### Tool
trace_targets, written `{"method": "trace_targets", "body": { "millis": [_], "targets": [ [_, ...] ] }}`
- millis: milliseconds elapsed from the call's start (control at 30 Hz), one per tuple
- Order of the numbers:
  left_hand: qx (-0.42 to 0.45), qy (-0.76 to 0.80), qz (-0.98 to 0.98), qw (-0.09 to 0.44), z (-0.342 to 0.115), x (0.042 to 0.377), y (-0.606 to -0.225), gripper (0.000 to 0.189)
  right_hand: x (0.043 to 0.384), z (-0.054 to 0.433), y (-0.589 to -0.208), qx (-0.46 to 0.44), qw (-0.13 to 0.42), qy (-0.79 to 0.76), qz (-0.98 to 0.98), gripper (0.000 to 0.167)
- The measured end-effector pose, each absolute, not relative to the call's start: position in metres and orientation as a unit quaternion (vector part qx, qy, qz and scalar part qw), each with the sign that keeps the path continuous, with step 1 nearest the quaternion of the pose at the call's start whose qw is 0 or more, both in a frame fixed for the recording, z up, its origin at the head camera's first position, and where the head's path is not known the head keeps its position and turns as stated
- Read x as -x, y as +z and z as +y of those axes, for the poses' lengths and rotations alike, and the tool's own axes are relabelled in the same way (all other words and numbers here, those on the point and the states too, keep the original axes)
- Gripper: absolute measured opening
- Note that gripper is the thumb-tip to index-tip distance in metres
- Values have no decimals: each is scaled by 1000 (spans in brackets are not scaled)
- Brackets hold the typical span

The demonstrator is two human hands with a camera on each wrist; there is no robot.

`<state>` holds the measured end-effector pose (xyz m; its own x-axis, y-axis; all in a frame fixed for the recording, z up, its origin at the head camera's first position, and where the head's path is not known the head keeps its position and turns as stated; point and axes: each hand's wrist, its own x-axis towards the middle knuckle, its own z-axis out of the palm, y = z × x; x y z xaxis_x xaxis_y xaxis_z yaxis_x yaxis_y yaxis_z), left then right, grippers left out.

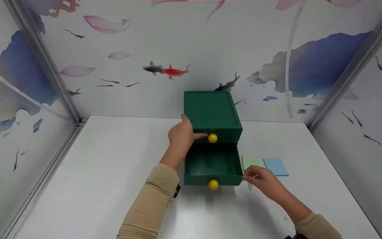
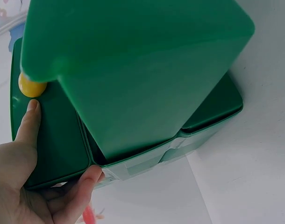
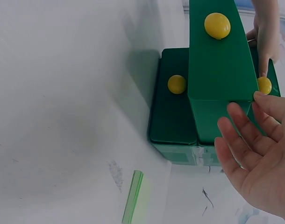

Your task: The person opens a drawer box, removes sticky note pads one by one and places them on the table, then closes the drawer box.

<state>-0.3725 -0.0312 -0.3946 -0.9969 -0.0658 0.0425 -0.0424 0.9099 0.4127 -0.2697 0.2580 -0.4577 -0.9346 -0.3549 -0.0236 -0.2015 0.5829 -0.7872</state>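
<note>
A green drawer cabinet (image 1: 211, 109) with yellow knobs stands at the back of the table. Its middle drawer (image 1: 213, 180) is pulled out, with the bare green floor showing inside. My left hand (image 1: 181, 134) grips the cabinet's left front corner, thumb lying across the top drawer's front (image 2: 53, 135) beside its yellow knob (image 2: 32, 86). At the right front corner of the pulled-out drawer, my right hand (image 1: 260, 179) pinches the edge between thumb and fingers. In the right wrist view, the bottom drawer (image 3: 173, 116) sits pushed in.
Green sticky notes (image 1: 252, 161) and a blue pad (image 1: 276, 167) lie on the white table (image 1: 111, 186), right of the cabinet and close by my right hand. Printed walls with fish and petals enclose the table at the back and both sides.
</note>
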Motion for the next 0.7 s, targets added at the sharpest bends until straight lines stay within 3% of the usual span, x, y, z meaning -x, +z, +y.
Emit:
{"method": "trace_targets", "body": {
  "millis": [367, 700],
  "targets": [
    [-29, -206, -978, 24, -31, 373, -395, 122, 279, 253, -462, 132, 52, -444, 885, 6],
    [-29, -204, -978, 19, -31, 374, -394, 123, 287, 248, -462, 101, 37, -462, 880, 8]
  ]
}}
